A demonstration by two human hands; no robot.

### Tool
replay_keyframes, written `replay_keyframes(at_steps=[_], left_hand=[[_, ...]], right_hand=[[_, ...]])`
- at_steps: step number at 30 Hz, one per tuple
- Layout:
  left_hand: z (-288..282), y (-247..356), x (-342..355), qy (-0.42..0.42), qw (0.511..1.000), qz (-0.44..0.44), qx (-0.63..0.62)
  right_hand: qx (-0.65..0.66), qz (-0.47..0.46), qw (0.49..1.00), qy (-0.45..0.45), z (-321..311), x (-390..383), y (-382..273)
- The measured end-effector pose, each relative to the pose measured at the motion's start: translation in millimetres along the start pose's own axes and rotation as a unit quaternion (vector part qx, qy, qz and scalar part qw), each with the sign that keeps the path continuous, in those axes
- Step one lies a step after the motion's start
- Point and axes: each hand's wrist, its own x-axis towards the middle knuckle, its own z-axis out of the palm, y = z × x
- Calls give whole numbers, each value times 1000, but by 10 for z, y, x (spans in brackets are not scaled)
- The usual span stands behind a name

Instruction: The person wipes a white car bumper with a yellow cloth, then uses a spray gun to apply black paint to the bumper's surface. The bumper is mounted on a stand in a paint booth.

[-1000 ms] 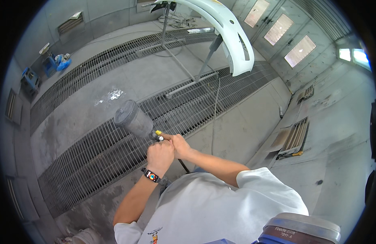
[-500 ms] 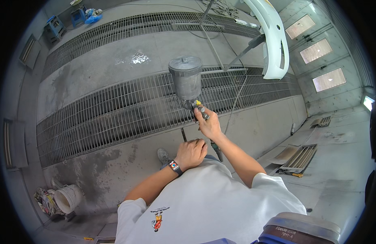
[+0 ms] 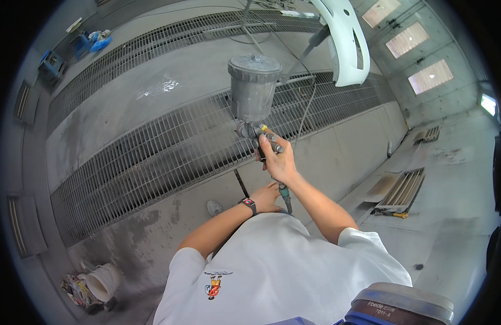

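Note:
My right hand [image 3: 277, 160] is closed around the handle of a spray gun [image 3: 257, 135], its thumb on the body below the knobs. The gun's lidded grey cup [image 3: 253, 89] stands roughly upright above it, with a small yellow piece beside the joint. A hose with a green coupler [image 3: 283, 190] hangs from the handle toward my waist. My left hand [image 3: 265, 197] is low beside that hose, behind and below my right hand; its fingertips are partly hidden, so I cannot tell whether they grip anything. A dark smartwatch [image 3: 248, 203] is on my left wrist.
A white car bumper [image 3: 349, 54] rests on a metal stand [image 3: 314, 39] beyond the gun. Floor gratings [image 3: 126, 179] cross the booth, with a loose hose over them. A tipped white bucket [image 3: 103, 283] lies lower left, blue stools [image 3: 53, 65] upper left. Wall vents [image 3: 402, 189] line the right.
My left hand has left the gun and dropped toward my waist. My right hand has raised the gun and turned it, so the cup now stands upright, more to the right. The view has shifted.

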Motion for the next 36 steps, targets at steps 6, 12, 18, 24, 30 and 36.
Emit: replay_keyframes(at_steps=[6, 12, 18, 24, 30, 36], left_hand=[[656, -163, 586, -110, 992, 57, -9], [973, -277, 1102, -199, 979, -29, 27], [1036, -382, 1775, -204, 968, 2, 148], [531, -872, 2715, -49, 980, 54, 183], [-10, -448, 2307, 94, 994, 46, 27], [-94, -612, -2, 112, 988, -88, -59]], right_hand=[[74, 0, 997, 24, -466, -4, -133], [135, -7, 991, 11, -1200, -156, -231], [229, -74, 970, 28, -2223, -808, -655], [256, -285, 917, 113, -3138, -1957, -1310], [175, -308, 930, 97, -3778, -2840, -1622], [235, -355, 898, 106, -3506, -2477, -1637]])
